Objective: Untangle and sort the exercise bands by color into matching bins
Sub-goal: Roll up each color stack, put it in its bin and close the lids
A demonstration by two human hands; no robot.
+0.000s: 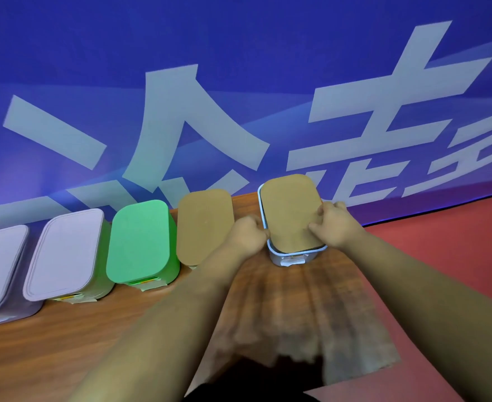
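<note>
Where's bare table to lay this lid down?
Bare table lies in front of the lilac-lidded bins and green bin; another strip runs between the arms, before the blue-rimmed bin. The row at the wall is packed; the left hand fills the only gap.

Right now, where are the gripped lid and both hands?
gripped lid (289,211): head view, middle of top
left hand (247,235): head view, back of hand
right hand (337,224): head view, back of hand
</note>
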